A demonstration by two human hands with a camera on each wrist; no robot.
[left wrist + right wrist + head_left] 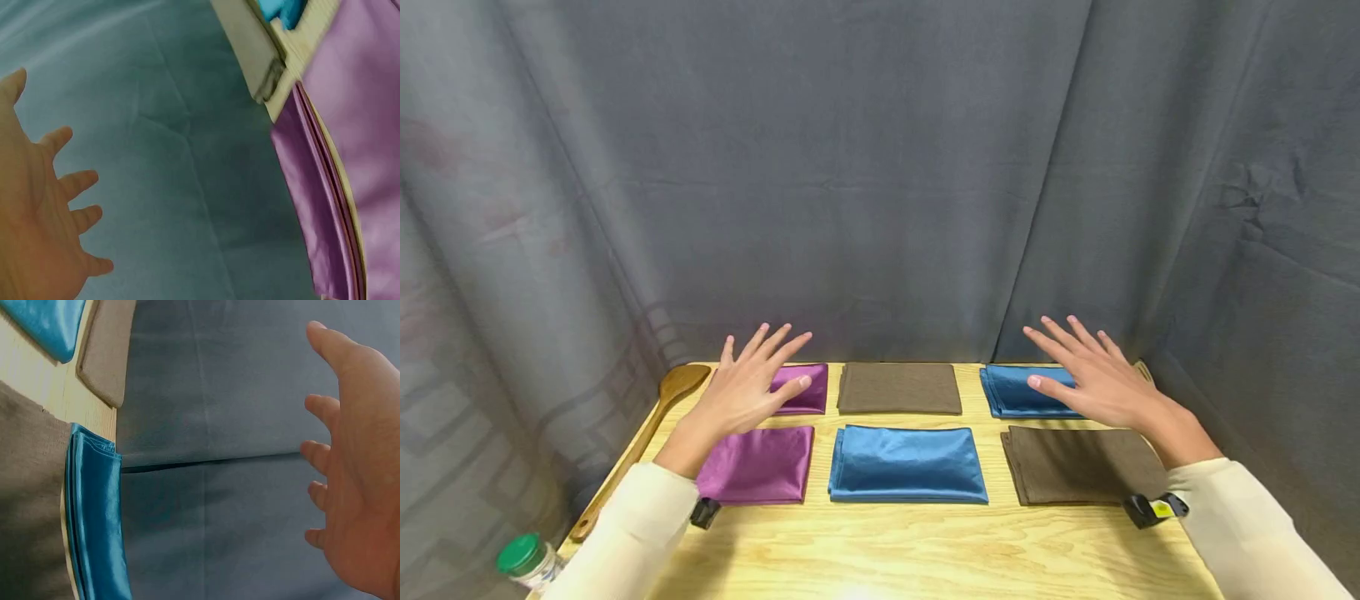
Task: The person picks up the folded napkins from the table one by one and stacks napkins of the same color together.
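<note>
Both hands hover over a light wooden table with fingers spread and nothing held. In the head view my left hand (748, 383) is above two folded purple satin cloths, one behind (808, 387) and one in front (767, 467). My right hand (1097, 379) overlaps a folded blue satin cloth (1018, 390) at the back right, with a folded brown cloth (1075, 467) in front of it. Between the hands lie another folded brown cloth (898, 388) at the back and another blue one (910, 465) in front. The wrist views show each palm (37, 212) apart from the cloths.
A wooden spoon (651, 425) lies along the table's left edge. Near it, at the front left corner, stands a jar with a green lid (522, 554). Grey curtains (850, 183) hang behind the table and along both sides. The wooden tabletop (865, 550) extends in front of the cloths.
</note>
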